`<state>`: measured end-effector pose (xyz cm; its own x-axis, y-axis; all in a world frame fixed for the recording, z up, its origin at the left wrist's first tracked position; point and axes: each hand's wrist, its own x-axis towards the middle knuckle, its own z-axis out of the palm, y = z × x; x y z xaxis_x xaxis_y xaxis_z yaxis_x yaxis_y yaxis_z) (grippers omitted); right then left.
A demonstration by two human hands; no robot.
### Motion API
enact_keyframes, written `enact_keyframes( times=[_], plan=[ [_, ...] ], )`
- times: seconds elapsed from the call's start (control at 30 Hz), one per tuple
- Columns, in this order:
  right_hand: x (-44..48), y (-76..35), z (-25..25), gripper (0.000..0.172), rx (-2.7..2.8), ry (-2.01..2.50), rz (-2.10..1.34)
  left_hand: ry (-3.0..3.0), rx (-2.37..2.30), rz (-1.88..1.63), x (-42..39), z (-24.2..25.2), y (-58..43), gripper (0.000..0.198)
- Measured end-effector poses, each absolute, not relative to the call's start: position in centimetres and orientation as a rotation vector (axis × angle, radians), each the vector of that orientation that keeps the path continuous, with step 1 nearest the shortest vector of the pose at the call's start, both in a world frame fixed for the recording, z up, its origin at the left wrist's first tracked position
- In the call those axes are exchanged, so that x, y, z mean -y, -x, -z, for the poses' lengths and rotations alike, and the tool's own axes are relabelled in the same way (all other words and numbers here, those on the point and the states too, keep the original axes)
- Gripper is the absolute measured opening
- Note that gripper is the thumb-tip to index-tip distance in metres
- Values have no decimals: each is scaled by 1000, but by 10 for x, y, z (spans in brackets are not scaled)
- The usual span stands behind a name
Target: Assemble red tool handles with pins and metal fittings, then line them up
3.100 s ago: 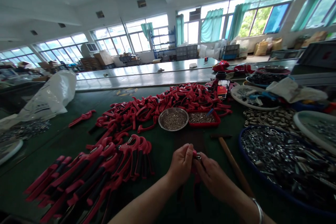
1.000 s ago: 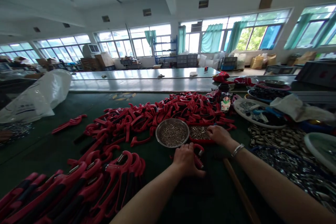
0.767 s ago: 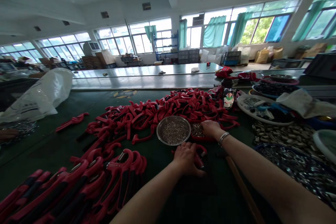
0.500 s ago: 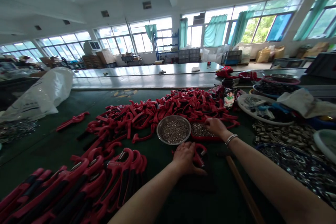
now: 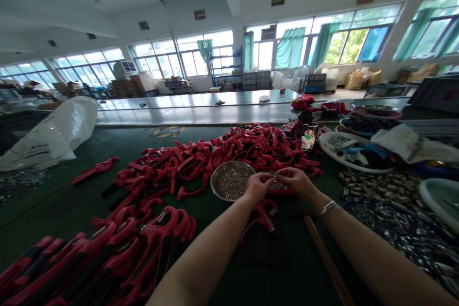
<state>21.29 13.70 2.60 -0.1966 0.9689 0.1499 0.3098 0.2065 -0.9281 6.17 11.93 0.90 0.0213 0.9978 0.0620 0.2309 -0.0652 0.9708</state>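
Observation:
My left hand [image 5: 257,187] and my right hand [image 5: 297,182] meet over a red tray [image 5: 283,192] of small metal pins, their fingertips close together. Anything small between them is too hidden to tell. My left hand is beside a round steel bowl [image 5: 232,181] full of similar small parts. Just below my hands lies a red tool handle [image 5: 261,215], not touched by either hand. A heap of red handles [image 5: 222,153] lies beyond the bowl, and red-and-black handled tools [image 5: 118,253] lie in rows at lower left.
A wooden hammer handle [image 5: 322,258] lies right of my right arm. Further right are a blue-rimmed tray of metal nuts [image 5: 390,234] and a white plate of parts [image 5: 344,150]. A phone [image 5: 308,137] stands behind the heap, and a white plastic bag [image 5: 53,136] lies at left.
My left hand has left the red handle on the table and moved up to the tray. My right hand has shifted left, and the two hands now meet.

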Motion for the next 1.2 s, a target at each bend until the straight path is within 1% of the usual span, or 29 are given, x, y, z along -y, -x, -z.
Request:
enact_keyframes(
  times=[0.07,0.13,0.27,0.33,0.43,0.47,0.53,0.67,0.83,0.93,1.03,1.2],
  plan=[
    [-135,-209,-26,50,1636,1191,-1002,-1448,-1358,-1160,-126,-7,-69,23],
    [-136,-206,-24,48,1624,1182,-963,-1481,-1404,-1172,-129,-8,-72,23],
    [-144,-208,-19,36,1623,1223,-804,-1566,-1519,-1155,-125,-17,-58,18],
    [-145,-213,-18,26,1652,1265,-714,-1733,-1558,-992,-115,-24,-43,13],
    [-138,-219,-19,14,1759,1299,-659,-2076,-1592,-454,-94,-33,-21,17],
    [-133,-220,-18,13,1799,1300,-663,-2126,-1608,-321,-87,-34,-16,21],
    [-122,-219,-17,13,1870,1303,-684,-2147,-1655,-227,-77,-35,-10,25],
    [-99,-216,-16,13,1948,1347,-667,-2191,-1679,-242,-70,-31,-11,24],
    [-76,-215,-16,15,1989,1360,-526,-2277,-1702,-343,-65,-23,-16,21],
    [-69,-212,-11,17,2058,1319,-410,-2309,-1706,-398,-57,-20,-18,22],
    [-67,-207,-5,19,2155,1298,-294,-2348,-1696,-373,-52,-21,-19,22],
    [-68,-205,0,22,2272,1316,-243,-2391,-1692,-300,-50,-22,-22,20]
  ],
)
